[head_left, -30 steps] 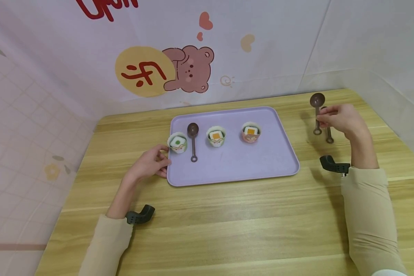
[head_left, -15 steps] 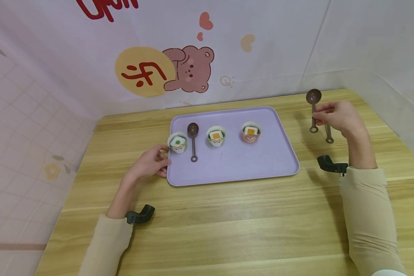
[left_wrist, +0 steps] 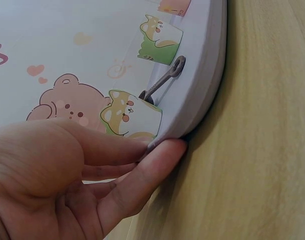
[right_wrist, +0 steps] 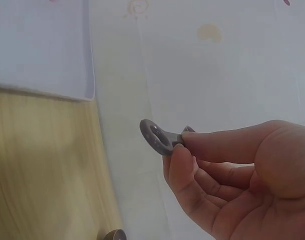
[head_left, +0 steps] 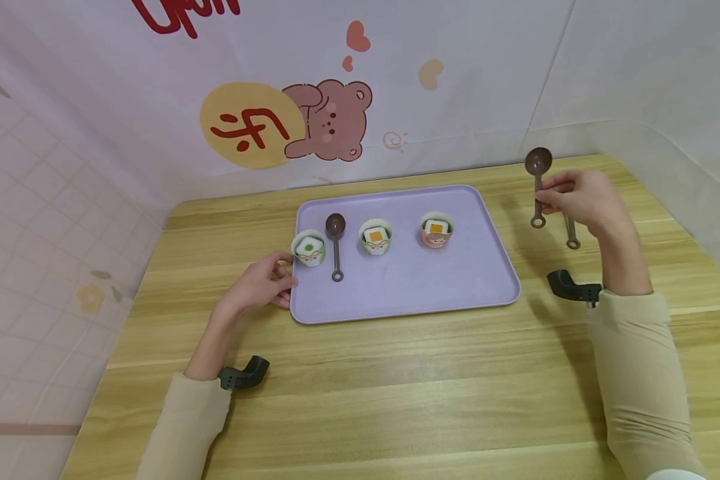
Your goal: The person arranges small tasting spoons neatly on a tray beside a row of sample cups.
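Spoon (head_left: 538,179) between right fingers (right_wrist: 181,167), tray rim (head_left: 405,314) between left fingers (left_wrist: 162,155), second spoon (head_left: 571,233) partly hidden.

Red writing on the white backdrop (head_left: 474,107), one character of it legible.
Across from me, a yellow disc (head_left: 222,147) printed there bears a red 乐 (head_left: 253,129), turned on its side with its top toward the right; higher up, larger red strokes (head_left: 171,20) are cut off by the head view's upper edge, so I can't read them, and the marks on a green-printed cup (left_wrist: 160,37) are too small to tell.
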Demonstrator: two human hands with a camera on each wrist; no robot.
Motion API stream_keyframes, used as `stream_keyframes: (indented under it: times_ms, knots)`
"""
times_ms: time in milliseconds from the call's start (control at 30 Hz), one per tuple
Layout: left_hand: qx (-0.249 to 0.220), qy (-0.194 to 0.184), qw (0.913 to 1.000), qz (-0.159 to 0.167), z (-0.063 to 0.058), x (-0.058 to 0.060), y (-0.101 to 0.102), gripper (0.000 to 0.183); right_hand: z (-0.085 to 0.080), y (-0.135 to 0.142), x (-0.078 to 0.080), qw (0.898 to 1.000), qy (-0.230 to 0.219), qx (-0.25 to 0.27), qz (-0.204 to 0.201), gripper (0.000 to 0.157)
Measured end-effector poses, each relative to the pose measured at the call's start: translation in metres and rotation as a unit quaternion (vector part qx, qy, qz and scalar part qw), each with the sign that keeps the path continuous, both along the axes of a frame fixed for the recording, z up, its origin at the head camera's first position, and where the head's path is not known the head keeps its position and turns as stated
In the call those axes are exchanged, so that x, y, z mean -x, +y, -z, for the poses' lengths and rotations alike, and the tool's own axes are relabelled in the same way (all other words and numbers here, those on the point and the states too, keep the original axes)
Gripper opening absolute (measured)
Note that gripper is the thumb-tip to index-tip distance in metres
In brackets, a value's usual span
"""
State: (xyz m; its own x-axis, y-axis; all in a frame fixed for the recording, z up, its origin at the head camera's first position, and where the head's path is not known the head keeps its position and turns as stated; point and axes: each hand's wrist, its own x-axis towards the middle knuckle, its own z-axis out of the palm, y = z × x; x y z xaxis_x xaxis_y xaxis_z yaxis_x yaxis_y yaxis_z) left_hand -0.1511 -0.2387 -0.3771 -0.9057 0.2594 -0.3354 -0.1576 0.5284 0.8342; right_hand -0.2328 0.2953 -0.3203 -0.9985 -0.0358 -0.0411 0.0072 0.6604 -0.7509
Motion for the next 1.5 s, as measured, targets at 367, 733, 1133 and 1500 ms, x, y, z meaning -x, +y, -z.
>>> stream_keyframes:
  times_ms: [367, 733, 1133, 1500]
  knots:
    - [0.001, -0.001, 1.0000, 0.000, 0.000, 0.000, -0.001, 0.049, -0.003, -0.015, -0.001, 1.000, 0.010, 0.000, -0.020, 0.039]
    - [0.001, -0.001, 1.0000, 0.001, 0.000, 0.000, -0.001, 0.050, -0.006, -0.032, -0.004, 0.999, 0.028, -0.030, -0.033, 0.035]
    - [0.004, 0.001, 1.0000, 0.003, 0.000, 0.000, -0.002, 0.050, -0.007, -0.048, -0.007, 0.998, 0.033, -0.011, -0.043, 0.031]
    - [0.005, 0.001, 1.0000, 0.001, 0.000, 0.000, -0.001, 0.050, -0.004, -0.068, -0.009, 0.997, 0.036, 0.022, -0.069, 0.026]
